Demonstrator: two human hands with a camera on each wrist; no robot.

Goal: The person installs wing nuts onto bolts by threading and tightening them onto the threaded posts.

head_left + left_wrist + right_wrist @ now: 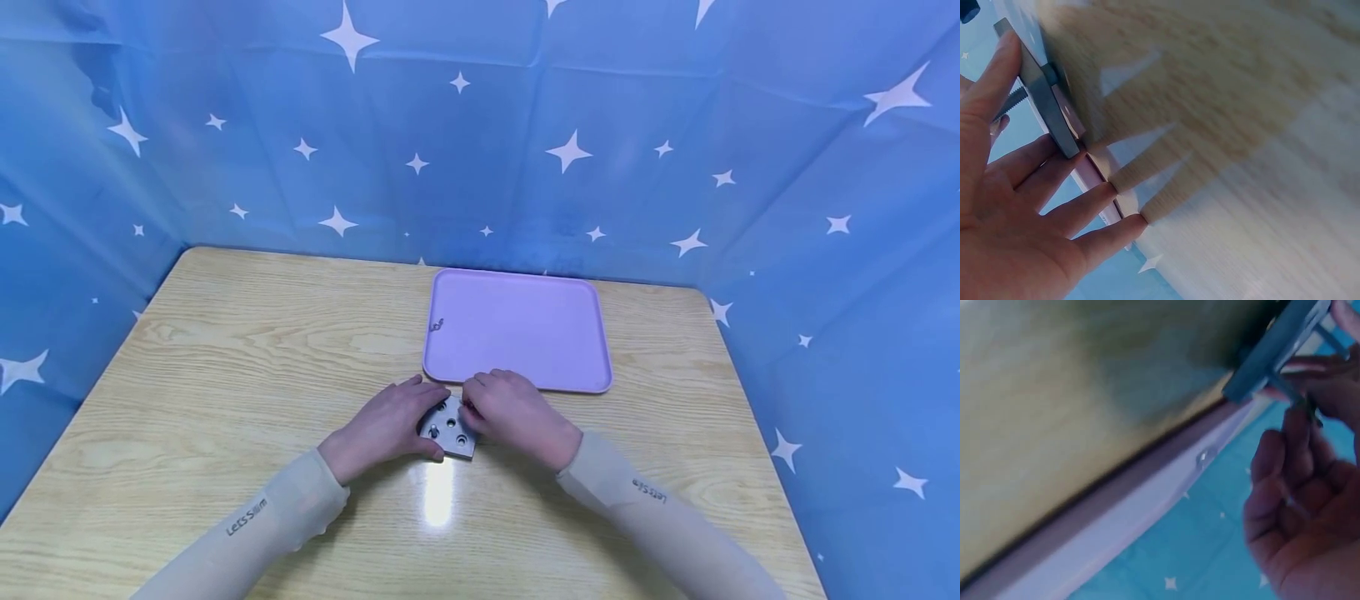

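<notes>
A flat grey metal plate (450,437) with several round holes stands slightly above the table, on a dark support seen underneath it in the left wrist view. My left hand (390,419) grips it, thumb on the near edge and index finger on the opposite one; the other fingers spread down to the table. One threaded bolt (433,431) stands up from the plate's left part. At the right corner, my right hand (513,412) pinches a second bolt (1286,387) between thumb and fingers, its end at the plate. The right fingers hide this bolt in the head view.
A purple tray (517,329) lies just behind the hands, its front rim close to the right hand. The wooden table (247,375) extends to both sides. A blue curtain with white stars (480,125) surrounds the back and sides.
</notes>
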